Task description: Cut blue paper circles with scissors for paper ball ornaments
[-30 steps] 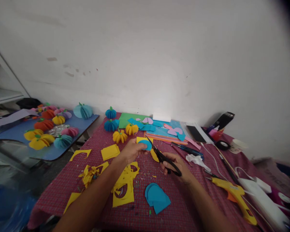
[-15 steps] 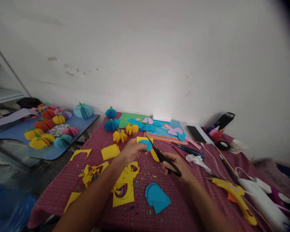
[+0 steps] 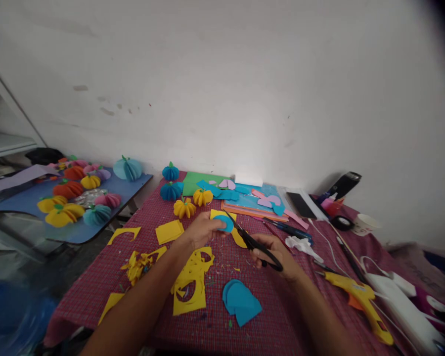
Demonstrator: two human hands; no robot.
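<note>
Between the thumb and fingers of my left hand (image 3: 206, 230) is a blue paper circle (image 3: 224, 222), laid over a yellow paper sheet (image 3: 217, 213). My right hand (image 3: 272, 252) grips black-handled scissors (image 3: 252, 242), whose blades point up and left beside the circle's right edge. Below the scissors' blades, a yellow paper piece (image 3: 239, 239) is partly covered. Nearer to me lies a stack of blue paper cutouts (image 3: 240, 301). Yellow sheets with round holes (image 3: 193, 294) rest under and beside my left forearm.
Folded paper pumpkins (image 3: 184, 207) stand at the back left, with more on a blue side table (image 3: 133, 190). A yellow glue gun (image 3: 359, 296), white cord and crumpled tissue (image 3: 300, 244) lie to the right. A black bottle (image 3: 343, 185) and paper cup (image 3: 365, 224) are farther back.
The scissors and my right hand have shifted slightly right and tilted a little. My left hand still holds the blue circle and yellow sheet in nearly the same place.
</note>
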